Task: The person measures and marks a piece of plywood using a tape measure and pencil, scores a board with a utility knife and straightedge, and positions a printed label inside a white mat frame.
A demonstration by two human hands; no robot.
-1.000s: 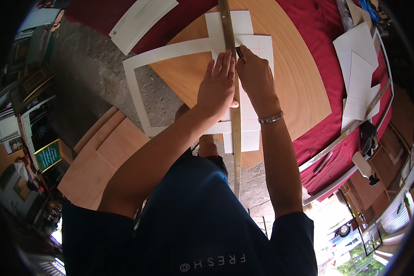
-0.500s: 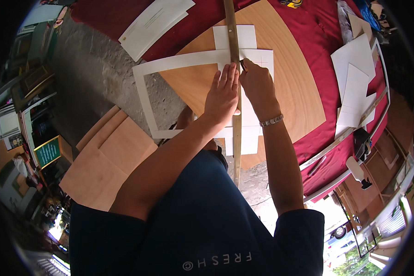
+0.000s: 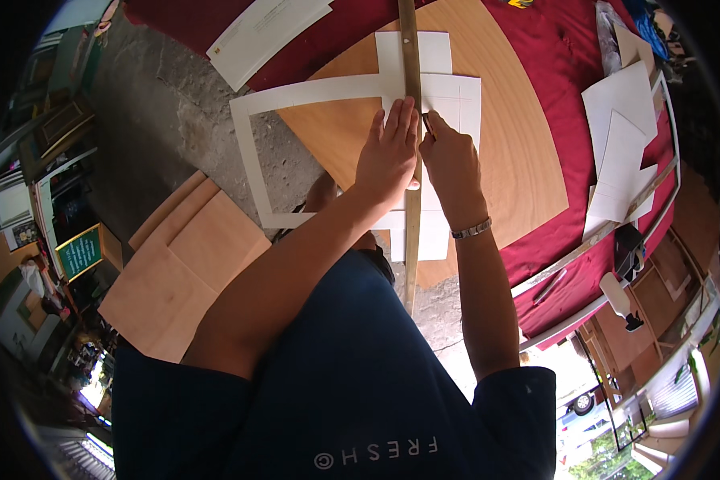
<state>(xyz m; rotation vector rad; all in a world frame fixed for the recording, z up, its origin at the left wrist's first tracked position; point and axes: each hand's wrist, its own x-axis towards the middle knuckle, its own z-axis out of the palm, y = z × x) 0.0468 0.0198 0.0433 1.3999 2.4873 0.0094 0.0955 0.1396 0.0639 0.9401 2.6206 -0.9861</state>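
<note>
A long brownish straightedge bar (image 3: 413, 60) lies lengthwise across white mat boards. My left hand (image 3: 386, 156) presses flat on it, fingers stretched forward and thumb over its right edge. Against that right edge, my right hand (image 3: 454, 164) is closed round a slim dark utility knife (image 3: 426, 122), mostly hidden by the fingers. Beneath both hands is a white board (image 3: 466, 100) with thin pencil lines at its upper right. A cut-out white mat frame (image 3: 244, 152) reaches left from under the bar. Another white piece (image 3: 432, 52) lies below, on a brown wood panel (image 3: 520, 152).
Red cloth (image 3: 540, 88) covers the table under the panel. Loose white sheets (image 3: 616, 160) lie at right beside a long pale frame strip (image 3: 568, 260). White papers (image 3: 264, 36) sit at the far left. Brown boards (image 3: 184, 272) stand left of me, above concrete floor (image 3: 184, 104).
My right hand with the utility knife has slid slightly toward me along the bar. My left hand keeps its place on the bar. The whole view has shifted a little.
</note>
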